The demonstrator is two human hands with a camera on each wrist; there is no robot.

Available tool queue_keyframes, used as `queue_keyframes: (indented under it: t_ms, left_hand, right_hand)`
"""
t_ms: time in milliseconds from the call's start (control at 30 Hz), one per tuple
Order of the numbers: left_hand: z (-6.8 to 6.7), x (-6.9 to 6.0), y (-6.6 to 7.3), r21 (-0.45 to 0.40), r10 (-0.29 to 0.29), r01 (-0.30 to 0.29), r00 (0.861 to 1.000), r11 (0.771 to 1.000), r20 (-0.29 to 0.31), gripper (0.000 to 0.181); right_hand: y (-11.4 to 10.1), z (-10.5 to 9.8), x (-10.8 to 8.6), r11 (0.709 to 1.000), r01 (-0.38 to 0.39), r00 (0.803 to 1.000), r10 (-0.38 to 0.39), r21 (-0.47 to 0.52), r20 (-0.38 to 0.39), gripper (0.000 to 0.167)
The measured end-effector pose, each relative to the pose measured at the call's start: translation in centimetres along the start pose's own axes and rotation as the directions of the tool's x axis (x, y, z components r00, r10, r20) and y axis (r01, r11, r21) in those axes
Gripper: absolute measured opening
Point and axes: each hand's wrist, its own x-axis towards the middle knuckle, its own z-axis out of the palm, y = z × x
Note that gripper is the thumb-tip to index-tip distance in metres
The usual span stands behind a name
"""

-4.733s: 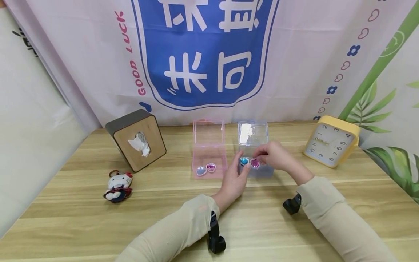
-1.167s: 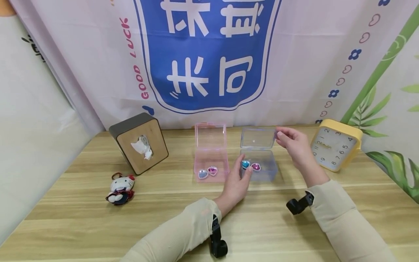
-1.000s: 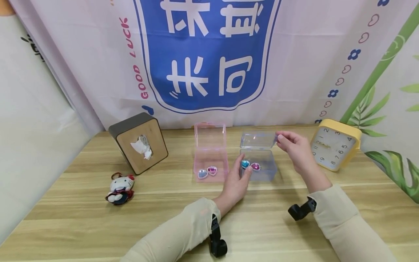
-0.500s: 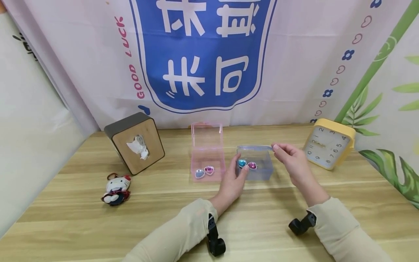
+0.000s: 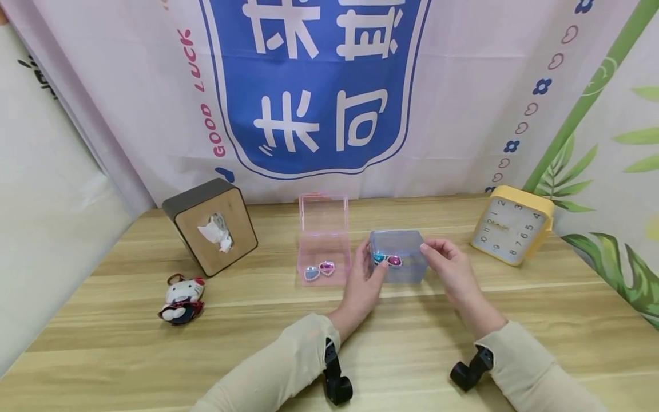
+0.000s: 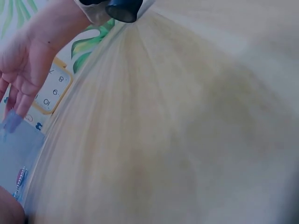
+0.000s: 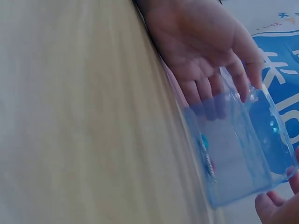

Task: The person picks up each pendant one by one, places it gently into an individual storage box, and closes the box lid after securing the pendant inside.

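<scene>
In the head view a clear blue plastic box [image 5: 407, 272] stands on the table, with a teal jewel [image 5: 378, 259] and a magenta jewel [image 5: 394, 261] inside, both rimmed with small beads. My left hand [image 5: 362, 286] holds the box by its left side, thumb at the front. My right hand [image 5: 453, 272] pinches the right edge of the hinged lid [image 5: 396, 243], which tilts low over the box. The right wrist view shows the lid still apart from the front rim, with my right fingertips [image 7: 266, 205] at its corner.
Left of the blue box stands a pink clear box [image 5: 325, 280] with its lid up, holding a pale blue and a magenta jewel. Farther left are a tissue box [image 5: 211, 229] and a plush cat keychain [image 5: 182, 300]. A yellow clock [image 5: 512, 226] stands at right.
Earlier my right hand was at the magenta jewel, then took the raised blue lid. It has since swung the lid forward and down. My left hand has stayed at the box.
</scene>
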Motion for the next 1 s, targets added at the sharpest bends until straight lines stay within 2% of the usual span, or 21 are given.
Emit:
queue_keyframes:
  t_ms: [100,300,433,700,1000]
  left_hand:
    - [0.0,-0.1,0.1,-0.006,0.009,-0.009,1.0,1.0,0.006,0.055]
    - [0.2,0.1,0.0,0.022,-0.016,0.016,1.0,1.0,-0.022,0.05]
    - [0.5,0.4,0.2,0.002,-0.056,0.056,0.996,0.998,-0.062,0.049]
    - [1.0,0.9,0.2,-0.061,-0.037,0.031,0.994,0.998,-0.106,0.045]
    - [1.2,1.1,0.0,-0.052,-0.034,0.028,0.993,0.998,-0.117,0.044]
  right_hand:
    - [0.4,0.6,-0.2,1.0,-0.014,1.0,0.015,0.025,-0.026,0.011]
    - [0.8,1.3,-0.3,0.998,-0.023,1.0,0.024,0.055,-0.01,0.042]
    - [0.9,1.7,-0.3,0.997,0.005,1.0,-0.005,0.071,-0.009,0.047]
    - [1.4,2.5,-0.2,0.995,0.002,1.0,0.001,0.1,-0.026,0.056]
    - [1.9,2.7,-0.3,0.988,0.008,0.998,0.001,0.153,-0.057,0.056]
